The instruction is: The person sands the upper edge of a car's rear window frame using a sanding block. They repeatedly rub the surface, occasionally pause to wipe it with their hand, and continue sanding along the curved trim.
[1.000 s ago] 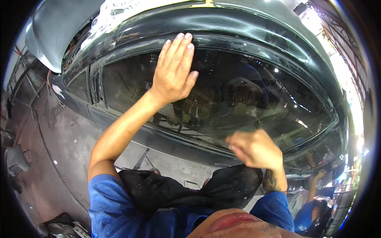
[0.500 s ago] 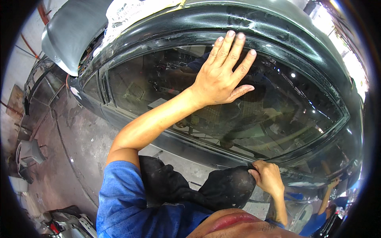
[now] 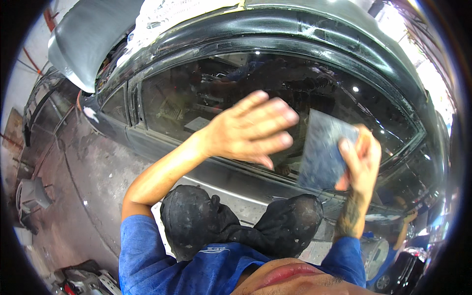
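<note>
My right hand grips a dark grey sheet of sandpaper by its right side, thumb on the face toward me. The sheet is upright in front of the rear part of a dark car window. My left hand is open and slightly blurred, its fingers stretched toward the sheet but apart from it. It holds nothing. Around the glass, the car's black window frame and roof edge look dull and scuffed. Below the window runs the dark door panel, close to my knees.
The raised grey hood is at the far left, beside white covering on the car. A grey plastic chair stands on the stained concrete floor. Metal parts lie at the lower left, and another vehicle shows at the lower right.
My left hand has come off the upper window frame, down toward me. My right hand has risen from the lower door edge and now shows the sandpaper sheet in its grip.
</note>
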Tool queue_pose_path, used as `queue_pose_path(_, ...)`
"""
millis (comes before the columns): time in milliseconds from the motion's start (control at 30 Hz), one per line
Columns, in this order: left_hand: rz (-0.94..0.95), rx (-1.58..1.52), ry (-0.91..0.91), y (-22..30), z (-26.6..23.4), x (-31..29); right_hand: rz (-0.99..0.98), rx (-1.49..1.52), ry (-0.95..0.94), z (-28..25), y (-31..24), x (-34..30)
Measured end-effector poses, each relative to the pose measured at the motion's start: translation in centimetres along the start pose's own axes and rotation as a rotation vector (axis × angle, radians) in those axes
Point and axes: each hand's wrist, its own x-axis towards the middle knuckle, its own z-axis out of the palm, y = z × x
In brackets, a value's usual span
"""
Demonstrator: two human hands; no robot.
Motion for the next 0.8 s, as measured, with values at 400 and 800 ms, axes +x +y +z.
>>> queue_pose_path(400,-0.208,0.276,0.189,-5.2,4.6,2.6,-0.309,-0.095,0.175,7.9,0.2,10.4)
queue_pose_path(800,-0.276,0.298,0.248,-5.8,5.2,1.6,-0.361,-0.237,0.164,9.3,-0.2,12.3)
